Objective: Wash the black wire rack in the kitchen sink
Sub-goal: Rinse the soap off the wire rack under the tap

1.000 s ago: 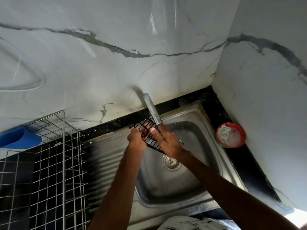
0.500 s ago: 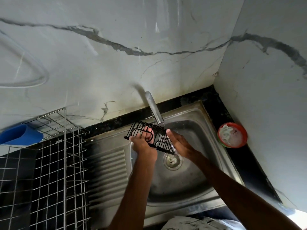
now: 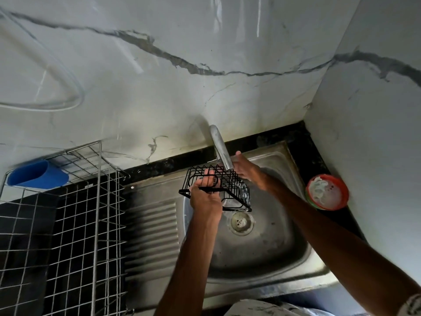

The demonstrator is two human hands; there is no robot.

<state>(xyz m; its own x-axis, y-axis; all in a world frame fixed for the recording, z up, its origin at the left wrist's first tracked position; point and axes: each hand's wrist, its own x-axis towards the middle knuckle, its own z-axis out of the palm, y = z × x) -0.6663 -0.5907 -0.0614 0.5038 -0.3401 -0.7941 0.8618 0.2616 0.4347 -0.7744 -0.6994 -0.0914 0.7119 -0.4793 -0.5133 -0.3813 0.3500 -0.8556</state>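
Observation:
A small black wire rack [image 3: 234, 190] is held over the steel sink basin [image 3: 268, 247], just below the chrome tap spout [image 3: 221, 149]. My left hand [image 3: 205, 197] grips the rack's front edge, fingers curled through the wires. My right hand [image 3: 247, 171] is behind the rack's far right side, beside the spout tip; its fingers are partly hidden by the spout and wires. Water glints on the rack's right part. The drain [image 3: 241, 222] lies below the rack.
A tall silver wire dish rack [image 3: 75, 224] with a blue cup [image 3: 36, 175] stands on the left. The ribbed drainboard [image 3: 152, 236] lies between it and the basin. A red bowl with white soap [image 3: 327, 192] sits in the right corner. Marble walls close behind and right.
The rack has been turned and tilted under the spout. My right hand moved from the rack's right edge up to the spout tip. My left hand kept its grip.

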